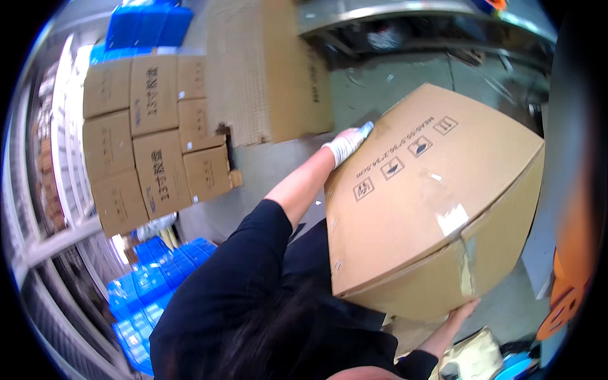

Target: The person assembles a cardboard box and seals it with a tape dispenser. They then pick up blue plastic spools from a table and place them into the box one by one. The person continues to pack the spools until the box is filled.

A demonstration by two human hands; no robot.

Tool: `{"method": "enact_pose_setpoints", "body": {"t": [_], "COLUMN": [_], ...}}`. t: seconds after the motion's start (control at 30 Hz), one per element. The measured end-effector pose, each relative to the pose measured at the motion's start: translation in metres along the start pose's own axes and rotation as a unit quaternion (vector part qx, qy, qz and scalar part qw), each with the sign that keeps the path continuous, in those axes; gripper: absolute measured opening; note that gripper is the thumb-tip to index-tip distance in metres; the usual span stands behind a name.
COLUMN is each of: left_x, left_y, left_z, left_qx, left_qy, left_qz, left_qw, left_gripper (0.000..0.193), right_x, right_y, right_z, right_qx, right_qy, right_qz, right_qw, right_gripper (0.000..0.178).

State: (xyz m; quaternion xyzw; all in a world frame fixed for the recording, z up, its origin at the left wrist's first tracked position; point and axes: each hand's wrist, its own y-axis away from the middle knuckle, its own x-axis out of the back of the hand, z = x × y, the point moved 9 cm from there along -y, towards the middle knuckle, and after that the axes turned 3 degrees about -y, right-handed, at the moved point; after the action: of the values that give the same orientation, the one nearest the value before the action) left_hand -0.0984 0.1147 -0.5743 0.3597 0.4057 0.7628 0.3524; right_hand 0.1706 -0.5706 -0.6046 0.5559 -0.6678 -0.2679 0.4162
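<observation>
A large brown cardboard box [405,209] fills the middle right of the head view, held tilted in front of my body. Dark handling symbols are printed on its side, and clear tape runs over its near seam. My left hand [348,144], in a whitish glove, presses along the far left edge, its fingertips partly hidden by the box. At the near lower edge my right hand [464,310] grips the same box from below; most of its fingers are out of sight.
Stacked brown cartons [158,139] stand at the left, beside a tall piece of cardboard [266,76]. Blue plastic crates [158,272] sit near my left side, more [149,25] at the far left. A metal table [405,12] runs along the back. Orange shapes [563,297] edge the right.
</observation>
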Motion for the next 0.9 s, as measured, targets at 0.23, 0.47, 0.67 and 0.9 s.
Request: {"method": "enact_pose_setpoints", "body": {"t": [0.23, 0.47, 0.67, 0.9], "left_x": [-0.015, -0.063, -0.087, -0.060], "left_y": [0.154, 0.343, 0.384, 0.457], "left_z": [0.042, -0.005, -0.117, -0.235], "left_qx": [-0.078, -0.031, -0.079, -0.118], "left_qy": [0.167, 0.268, 0.500, 0.691], "left_qz": [0.070, 0.138, 0.172, 0.146], "left_qw": [0.980, 0.953, 0.845, 0.698], "left_gripper": [0.069, 0.069, 0.060, 0.055], "right_x": [-0.100, -0.176, -0.247, -0.317], "right_y": [0.006, 0.100, 0.224, 0.408], "right_z": [-0.254, -0.431, -0.451, -0.391], "right_qx": [0.128, 0.302, 0.426, 0.545], "right_qy": [0.093, 0.268, 0.370, 0.544], "right_qz": [-0.151, -0.303, -0.336, -0.263], "right_qw": [0.976, 0.863, 0.754, 0.581], "right_gripper": [0.064, 0.064, 0.062, 0.066]}}
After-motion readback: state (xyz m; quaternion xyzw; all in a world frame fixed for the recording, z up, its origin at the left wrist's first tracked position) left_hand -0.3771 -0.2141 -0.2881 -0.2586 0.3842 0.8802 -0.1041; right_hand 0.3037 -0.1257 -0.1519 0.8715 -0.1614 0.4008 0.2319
